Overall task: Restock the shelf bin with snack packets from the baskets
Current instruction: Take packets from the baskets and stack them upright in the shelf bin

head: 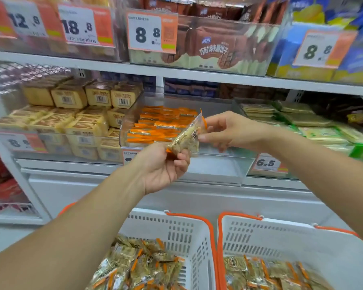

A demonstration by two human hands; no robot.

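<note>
Two white baskets with orange rims sit low in view, the left basket (176,233) and the right basket (281,237), both holding loose snack packets; above them the clear shelf bin (218,164) holds orange-edged packets stacked at its left, its right part bare. One packet (186,137) is held tilted just before the bin; the left hand (161,168) grips its lower end, the right hand (228,130) pinches its upper edge. This looks like the placing step; next, it likely needs laying flat beside the stack.

Clear shelf bin (237,164): right half open above bare floor; orange packets (155,126) fill left half. Upper shelf (197,75) limits overhead room.
</note>
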